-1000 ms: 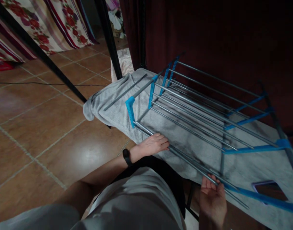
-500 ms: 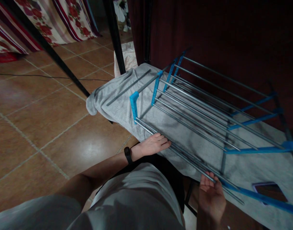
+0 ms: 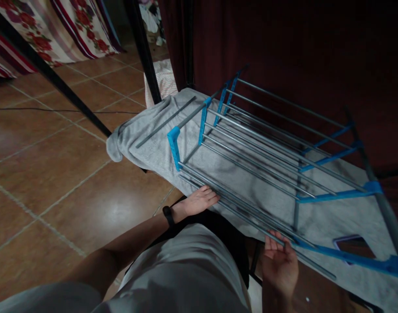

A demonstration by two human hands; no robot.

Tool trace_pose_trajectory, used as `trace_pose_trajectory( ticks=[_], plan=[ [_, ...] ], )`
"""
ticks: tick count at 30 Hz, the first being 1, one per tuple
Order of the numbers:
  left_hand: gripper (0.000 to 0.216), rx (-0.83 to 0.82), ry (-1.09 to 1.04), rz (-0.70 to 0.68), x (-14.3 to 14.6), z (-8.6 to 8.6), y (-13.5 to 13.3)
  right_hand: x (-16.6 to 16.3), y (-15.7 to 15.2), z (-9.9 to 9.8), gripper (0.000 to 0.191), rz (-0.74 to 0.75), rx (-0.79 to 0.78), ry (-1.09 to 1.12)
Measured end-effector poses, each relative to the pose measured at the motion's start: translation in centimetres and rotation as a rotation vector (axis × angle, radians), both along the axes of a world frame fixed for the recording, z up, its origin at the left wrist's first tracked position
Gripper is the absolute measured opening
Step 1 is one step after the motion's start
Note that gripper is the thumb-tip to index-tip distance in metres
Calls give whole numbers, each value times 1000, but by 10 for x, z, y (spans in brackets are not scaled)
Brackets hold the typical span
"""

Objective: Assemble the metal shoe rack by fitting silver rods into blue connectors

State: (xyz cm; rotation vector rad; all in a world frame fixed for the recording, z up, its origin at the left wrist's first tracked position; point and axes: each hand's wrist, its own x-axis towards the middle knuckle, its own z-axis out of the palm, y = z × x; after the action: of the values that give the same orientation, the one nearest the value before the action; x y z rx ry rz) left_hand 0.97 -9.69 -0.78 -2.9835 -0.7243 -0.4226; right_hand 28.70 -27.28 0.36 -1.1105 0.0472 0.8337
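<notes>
The metal rack (image 3: 251,156) of grey rods and blue brackets lies flat on the grey towel (image 3: 153,148) covering the worktop, much as it did a second ago. The left hand (image 3: 200,201) has slid slightly back along the nearest rods (image 3: 238,208), fingers flat and apart. The right hand (image 3: 279,261) still pinches the near rod's end beside the phone (image 3: 352,248).
</notes>
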Motion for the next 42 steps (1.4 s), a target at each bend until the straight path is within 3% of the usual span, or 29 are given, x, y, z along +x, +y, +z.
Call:
trace_pose_trajectory(
  ticks=[12, 16, 24, 36, 42],
  plan=[
    [35, -89, 3, 56, 0, 3, 0, -18, 9, 25, 14, -19, 51, -99],
    [37, -113, -68, 67, -7, -7, 5, -24, 16, 30, 16, -42, 37, -81],
    [36, -80, -147, 26, -13, -33, 24, -20, 21, 20, 27, -105, 46, -60],
    [29, -77, -188, 82, -22, -23, 21, -16, 20, 33, 30, -103, 106, -58],
    [54, -101, -263, 85, -36, -18, 15, -11, 18, 49, 26, -135, 151, -66]
  ],
)
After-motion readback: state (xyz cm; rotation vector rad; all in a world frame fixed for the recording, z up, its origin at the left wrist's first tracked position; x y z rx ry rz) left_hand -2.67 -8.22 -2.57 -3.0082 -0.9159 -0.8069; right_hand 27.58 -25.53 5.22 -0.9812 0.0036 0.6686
